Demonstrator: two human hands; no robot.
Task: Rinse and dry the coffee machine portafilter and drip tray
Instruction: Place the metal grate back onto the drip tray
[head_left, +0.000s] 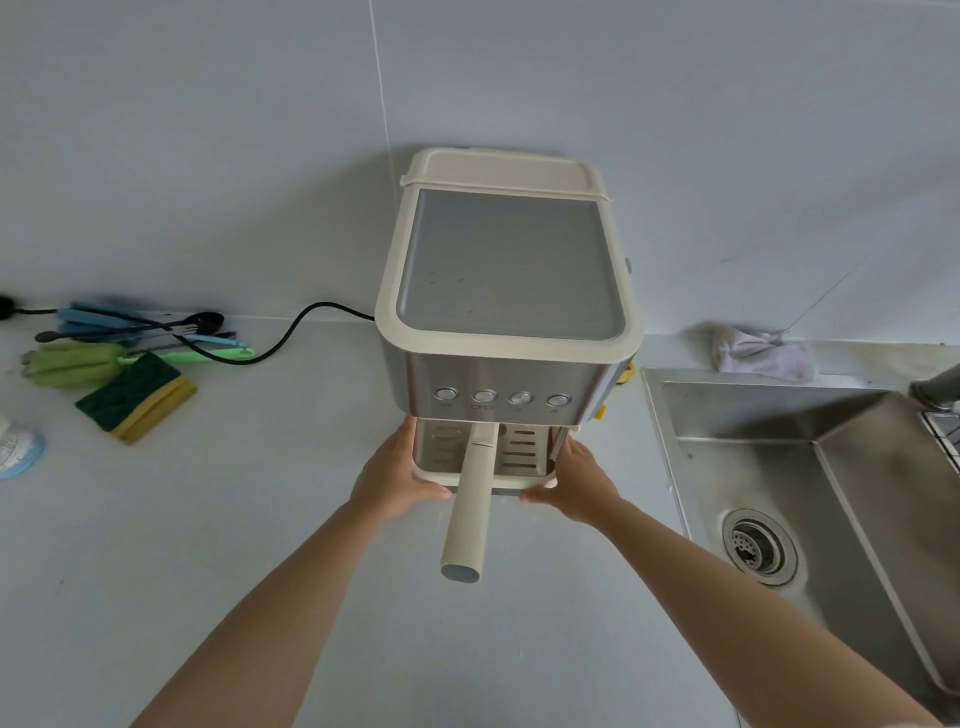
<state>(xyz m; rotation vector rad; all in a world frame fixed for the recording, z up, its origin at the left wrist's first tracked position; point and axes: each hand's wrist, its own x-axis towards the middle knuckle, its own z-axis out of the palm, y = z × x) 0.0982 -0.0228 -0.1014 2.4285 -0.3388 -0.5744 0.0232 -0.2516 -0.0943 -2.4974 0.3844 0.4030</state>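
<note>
No legible text; icons (484, 408) on the coffee machine (509, 270) are blurred.

Counter (260, 519): pale grey, smooth, running along a wall.

- Coffee machine (509, 270), cream and steel, standing at the back centre, close to the wall.
- Black power cord (291, 332), trailing from the machine's left side across the left-hand items.
- Sponge (136, 397), green on yellow, lying flat at the left.
- Green cloth-like bundle (72, 362), just behind the sponge.
- Blue and green plastic utensils (104, 318), in a loose heap near the wall, with a black spoon (205, 318) lying across them.
- White and blue object (18, 449), cut off by the left edge; kind unclear.
- Steel sink (670, 395), set into the counter at the right.
- Crumpled pale rag (763, 353), behind the sink by the wall.
</note>
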